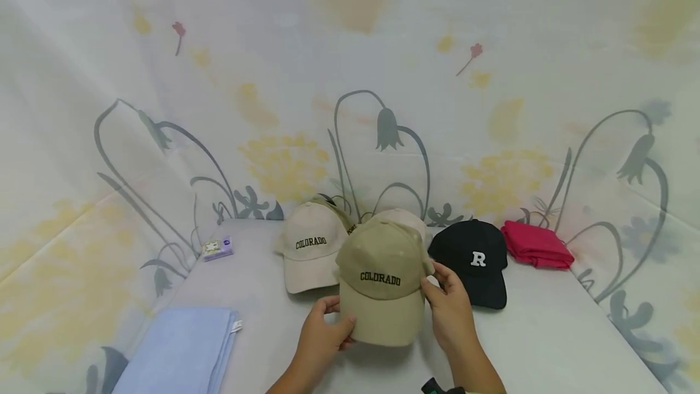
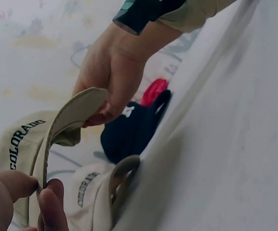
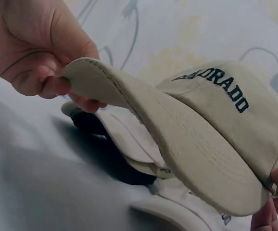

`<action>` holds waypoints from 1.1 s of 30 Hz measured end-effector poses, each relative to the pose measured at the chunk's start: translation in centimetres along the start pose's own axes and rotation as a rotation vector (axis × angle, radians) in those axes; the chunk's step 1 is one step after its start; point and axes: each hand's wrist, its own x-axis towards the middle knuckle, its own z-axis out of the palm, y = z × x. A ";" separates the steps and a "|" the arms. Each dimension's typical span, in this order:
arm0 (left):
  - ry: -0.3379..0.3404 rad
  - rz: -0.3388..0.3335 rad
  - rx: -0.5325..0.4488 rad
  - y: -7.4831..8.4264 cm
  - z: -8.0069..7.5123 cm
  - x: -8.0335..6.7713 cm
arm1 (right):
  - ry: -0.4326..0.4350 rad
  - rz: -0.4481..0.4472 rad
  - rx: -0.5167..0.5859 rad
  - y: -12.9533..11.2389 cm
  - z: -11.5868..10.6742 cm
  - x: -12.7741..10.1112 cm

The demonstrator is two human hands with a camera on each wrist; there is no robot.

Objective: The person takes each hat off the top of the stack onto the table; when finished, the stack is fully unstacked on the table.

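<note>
A khaki baseball cap (image 1: 381, 306) marked COLORADO is held above the table, its brim toward me. My left hand (image 1: 327, 334) pinches the left edge of the brim between thumb and fingers, as the right wrist view shows with the cap (image 3: 211, 139) close up. My right hand (image 1: 452, 306) grips the cap's other side, low on the crown by the brim. Behind it on the left sits a cream COLORADO cap (image 1: 308, 242), with another cap partly hidden behind that. A pale cap (image 1: 403, 219) stands mostly covered by the held one. Beside my right hand lies a black cap (image 1: 473, 254) with a white R.
On the white table (image 1: 547, 333), a folded blue cloth (image 1: 177, 345) lies at the front left. A small purple-and-white packet (image 1: 217, 248) is at the back left, and a folded red cloth (image 1: 537, 244) at the back right. A flower-patterned curtain (image 1: 350, 65) hangs behind.
</note>
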 end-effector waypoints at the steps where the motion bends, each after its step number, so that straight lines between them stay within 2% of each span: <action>1: -0.010 0.006 -0.006 0.0 0.3 -0.1 | 0.007 0.008 -0.001 -0.1 -0.3 -0.1; 6: -0.062 0.031 -0.025 0.1 2.1 -0.3 | 0.044 0.014 -0.025 -0.2 -2.2 -0.4; 13: -0.122 -0.002 -0.024 0.2 4.5 -0.3 | 0.093 0.020 -0.069 -0.3 -5.0 -0.8; 25: -0.207 0.015 -0.041 -0.1 8.0 -0.2 | 0.178 0.056 -0.098 -0.4 -9.1 -1.4; 33: -0.250 0.008 -0.055 -0.5 11.0 0.1 | 0.292 0.069 -0.154 -0.1 -11.8 -1.7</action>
